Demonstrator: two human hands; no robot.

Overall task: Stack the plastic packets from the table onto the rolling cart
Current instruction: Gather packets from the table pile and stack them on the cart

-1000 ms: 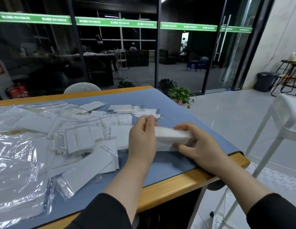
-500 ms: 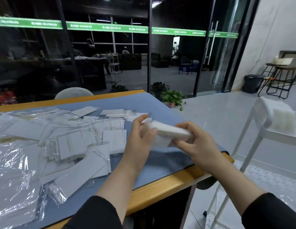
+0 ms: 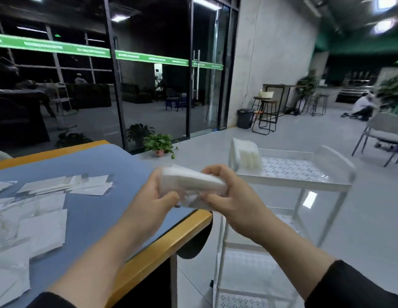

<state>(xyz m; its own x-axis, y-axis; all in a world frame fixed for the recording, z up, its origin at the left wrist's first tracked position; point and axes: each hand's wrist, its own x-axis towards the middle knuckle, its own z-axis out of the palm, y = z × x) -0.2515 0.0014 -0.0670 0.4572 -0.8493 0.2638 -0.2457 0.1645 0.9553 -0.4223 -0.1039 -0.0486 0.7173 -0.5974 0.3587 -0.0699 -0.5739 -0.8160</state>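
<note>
**Midway between table and cart, a bundle of packets in both hands**

Now a person stands at the corner of a blue-topped table (image 3: 118,174), holding a thick bundle of white plastic packets (image 3: 193,185) in the air over the table's edge. The left hand (image 3: 149,205) grips the bundle's near-left end, thumb curled over the front; the right hand (image 3: 236,196) clamps the other end, fingers wrapped over the top. Gripping both ends probably keeps the slippery packets squared up as one block for carrying.

Just to the right stands a white rolling cart (image 3: 327,185). An earlier stack of packets (image 3: 247,155) already sits in the back-left corner of its top shelf, tucked against the rim, which leaves the shelf beside it open for this bundle.

More loose packets (image 3: 40,227) lie scattered on the table to the left. Motion blur softens the bundle, so I cannot count its packets.
</note>
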